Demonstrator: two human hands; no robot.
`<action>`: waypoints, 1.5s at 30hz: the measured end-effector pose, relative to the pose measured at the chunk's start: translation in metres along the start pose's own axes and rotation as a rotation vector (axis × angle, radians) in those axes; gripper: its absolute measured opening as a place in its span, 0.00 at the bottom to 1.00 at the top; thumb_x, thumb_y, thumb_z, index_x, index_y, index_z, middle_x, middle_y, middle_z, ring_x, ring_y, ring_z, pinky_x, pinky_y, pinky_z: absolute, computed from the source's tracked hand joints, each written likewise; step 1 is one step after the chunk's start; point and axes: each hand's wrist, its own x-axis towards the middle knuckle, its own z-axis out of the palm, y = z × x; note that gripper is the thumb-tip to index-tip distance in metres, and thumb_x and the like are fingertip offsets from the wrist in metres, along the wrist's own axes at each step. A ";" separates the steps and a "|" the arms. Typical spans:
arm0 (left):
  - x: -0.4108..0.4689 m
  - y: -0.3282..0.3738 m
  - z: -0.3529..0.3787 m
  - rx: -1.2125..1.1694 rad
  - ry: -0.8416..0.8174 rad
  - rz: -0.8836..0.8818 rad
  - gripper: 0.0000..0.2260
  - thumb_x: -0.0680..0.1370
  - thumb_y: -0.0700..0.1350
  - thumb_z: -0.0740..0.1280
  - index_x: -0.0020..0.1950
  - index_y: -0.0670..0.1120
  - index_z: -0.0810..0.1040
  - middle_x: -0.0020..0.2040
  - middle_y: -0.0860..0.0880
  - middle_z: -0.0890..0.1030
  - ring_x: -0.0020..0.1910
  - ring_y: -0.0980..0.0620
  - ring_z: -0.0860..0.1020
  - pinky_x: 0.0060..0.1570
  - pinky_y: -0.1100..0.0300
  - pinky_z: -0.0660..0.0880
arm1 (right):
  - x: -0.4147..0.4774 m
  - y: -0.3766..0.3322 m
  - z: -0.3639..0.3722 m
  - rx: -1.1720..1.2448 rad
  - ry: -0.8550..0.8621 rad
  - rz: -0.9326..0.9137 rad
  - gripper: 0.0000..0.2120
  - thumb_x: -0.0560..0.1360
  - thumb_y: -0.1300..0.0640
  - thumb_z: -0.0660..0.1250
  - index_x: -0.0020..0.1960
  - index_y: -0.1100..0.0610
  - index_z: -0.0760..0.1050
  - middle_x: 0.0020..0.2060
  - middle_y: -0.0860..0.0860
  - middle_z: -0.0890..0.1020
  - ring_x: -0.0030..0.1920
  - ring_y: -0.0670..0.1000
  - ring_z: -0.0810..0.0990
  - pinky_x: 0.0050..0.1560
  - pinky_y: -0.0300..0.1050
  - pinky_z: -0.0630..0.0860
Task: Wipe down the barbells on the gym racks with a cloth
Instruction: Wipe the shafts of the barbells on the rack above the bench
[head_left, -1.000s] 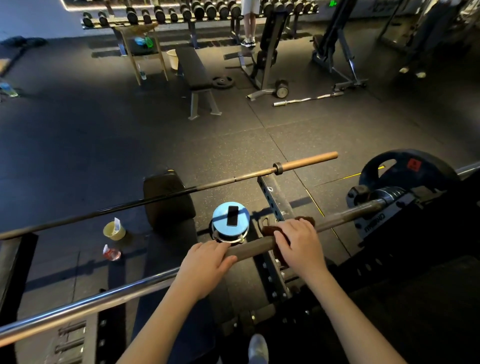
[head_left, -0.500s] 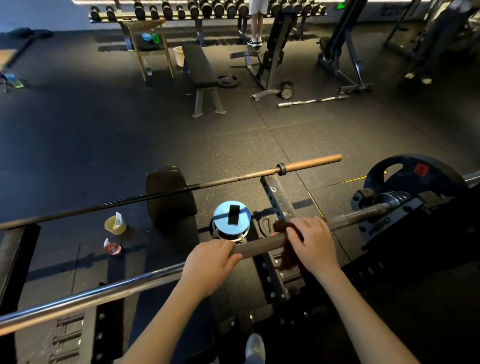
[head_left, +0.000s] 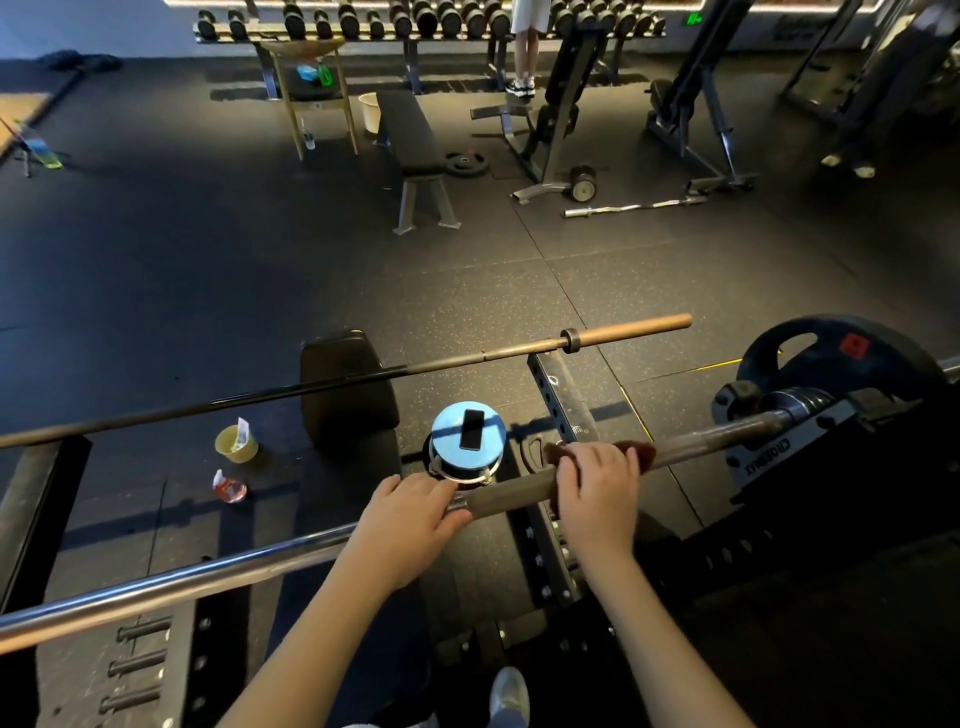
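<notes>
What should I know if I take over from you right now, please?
Left hand holds the near barbell.
Right hand grips the brown cloth around that bar, between the left hand and the weight plate.
Done: wiping here is under way; how far, I cannot tell.
Left: the rest of this bar, then the far barbell.

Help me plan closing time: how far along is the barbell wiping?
Done: nothing shows as finished; wiped metal can't be told from unwiped. In hand: the right hand wraps the cloth round the near bar, and the left hand grips that bar alongside. Left: the far bar has no hand on it.
</notes>
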 end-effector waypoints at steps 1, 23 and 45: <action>-0.003 -0.003 0.000 0.006 -0.007 -0.012 0.18 0.83 0.57 0.53 0.70 0.53 0.68 0.65 0.55 0.73 0.66 0.57 0.68 0.72 0.55 0.58 | -0.008 -0.011 0.007 0.023 -0.004 -0.039 0.18 0.80 0.50 0.52 0.53 0.56 0.79 0.49 0.50 0.81 0.55 0.52 0.78 0.73 0.56 0.55; -0.014 -0.013 -0.002 -0.080 0.075 0.004 0.15 0.81 0.56 0.57 0.66 0.54 0.72 0.59 0.57 0.76 0.59 0.60 0.72 0.64 0.61 0.65 | -0.015 -0.033 0.012 -0.042 -0.045 -0.190 0.23 0.80 0.49 0.47 0.50 0.55 0.80 0.46 0.49 0.82 0.51 0.50 0.80 0.72 0.53 0.56; -0.002 0.010 -0.010 -0.126 -0.045 -0.003 0.16 0.83 0.55 0.55 0.69 0.52 0.69 0.65 0.54 0.74 0.65 0.57 0.69 0.71 0.56 0.57 | 0.007 0.010 -0.011 -0.074 -0.032 -0.066 0.20 0.79 0.50 0.51 0.56 0.57 0.79 0.53 0.51 0.82 0.59 0.51 0.78 0.74 0.55 0.55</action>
